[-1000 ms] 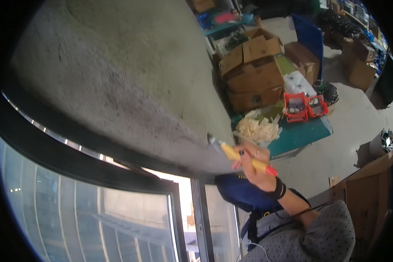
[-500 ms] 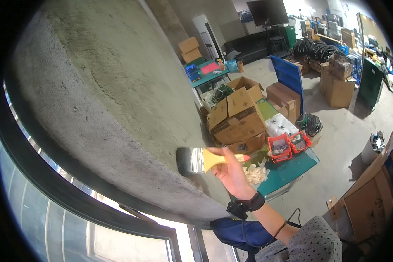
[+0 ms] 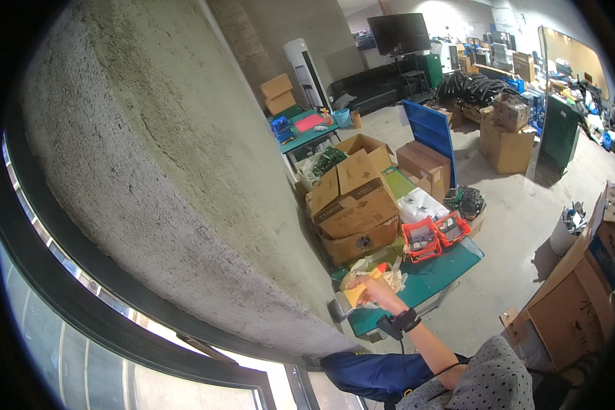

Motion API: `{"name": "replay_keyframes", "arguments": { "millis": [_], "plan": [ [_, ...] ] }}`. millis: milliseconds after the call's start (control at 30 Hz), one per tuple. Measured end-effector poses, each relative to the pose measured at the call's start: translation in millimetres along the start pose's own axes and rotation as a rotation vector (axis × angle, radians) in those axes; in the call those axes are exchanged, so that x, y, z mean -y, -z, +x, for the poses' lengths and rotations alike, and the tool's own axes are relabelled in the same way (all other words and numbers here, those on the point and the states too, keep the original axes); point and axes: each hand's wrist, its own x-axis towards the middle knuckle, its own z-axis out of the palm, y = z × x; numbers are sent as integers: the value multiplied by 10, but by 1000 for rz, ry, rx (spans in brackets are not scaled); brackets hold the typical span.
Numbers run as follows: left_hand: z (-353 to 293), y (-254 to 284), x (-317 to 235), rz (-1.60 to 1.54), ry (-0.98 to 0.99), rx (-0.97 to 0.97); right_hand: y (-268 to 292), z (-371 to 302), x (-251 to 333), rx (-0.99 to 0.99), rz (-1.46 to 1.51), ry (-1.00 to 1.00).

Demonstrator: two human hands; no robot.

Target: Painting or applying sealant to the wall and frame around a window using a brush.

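A flat paintbrush is held in my right hand (image 3: 374,292), which has its fingers closed around the handle. The yellow handle (image 3: 355,294) ends in a red tip pointing up and away from the bristles. The bristles (image 3: 337,311) angle down beside the lower part of the rough grey plastered wall (image 3: 205,184); whether they touch it I cannot tell. A black strap with a small boxy device (image 3: 394,324) sits on my right wrist. Behind the hand, crumpled pale scraps (image 3: 393,278) lie on a green table (image 3: 451,268). My left hand is out of the picture.
Cardboard boxes (image 3: 355,208) and red baskets (image 3: 422,240) crowd the green table. A dark-framed window (image 3: 116,342) runs below the wall on the left. Dark blue fabric (image 3: 376,374) is beside my forearm; a large carton (image 3: 560,307) stands at the right.
My right hand has lowered the paintbrush from the wall's face to its lower end, tilting the bristles down. The whole view has shifted, with the room moving slightly left.
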Motion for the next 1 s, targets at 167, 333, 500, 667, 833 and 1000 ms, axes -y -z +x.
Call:
{"name": "replay_keyframes", "arguments": {
  "millis": [167,333,500,667,833,1000],
  "plan": [
    [51,-71,-61,-42,-36,72,-231,174,110,143,-362,177],
    [115,-73,-93,-69,-47,145,-770,-60,1067,295,-331,189],
    [138,-128,-84,-85,-49,149,-877,-171,1650,454,-30,294],
    [169,-112,-38,-61,-41,114,-804,-174,1374,433,308,260],
    [187,-124,-19,-24,-30,73,-465,38,414,256,487,32],
    [206,-109,17,-5,-35,46,-30,-177,-250,81,198,-58]
  ]
}}
